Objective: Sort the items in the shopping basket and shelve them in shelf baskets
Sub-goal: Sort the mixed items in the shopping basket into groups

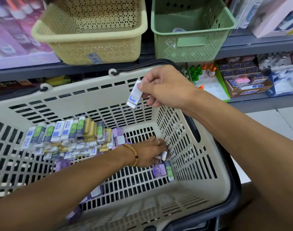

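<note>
Pinched between the thumb and curled fingers of our right hand (165,87), a small white rectangular eraser with a blue label (134,94) hangs tilted, its lower end pointing down and to the left. We hold it above the far rim of the beige slotted plastic shopping basket (192,164), in the air and clear of the basket's walls.

Well below that grip, our left hand (149,154) reaches down to the basket floor near the right wall. Its fingers curl over a small white packet (164,155) lying there, though we cannot tell whether they have closed on it or merely touch it. A wooden bead bracelet (134,155) sits on that wrist and a thin ring (157,141) on one finger. Just nearer to us than the left hand lie a shiny purple square packet (159,170) and a dark eraser with a green cartoon face (169,170), side by side against the right wall.

Down and to the left of the held eraser, a heap of boxed erasers (67,137) in white-blue, green-faced and yellow sleeves fills the left part of the basket floor.

Up and to the left of the grip, a cream perforated plastic shelf basket (92,39) stands on the grey shelf (17,72). Directly above the grip stands a green perforated plastic shelf basket (192,39), with one small white item (178,30) visible inside it. To the right, the lower shelf carries small bottles with orange and green caps (202,70) and blue-printed cardboard boxes (242,80).
</note>
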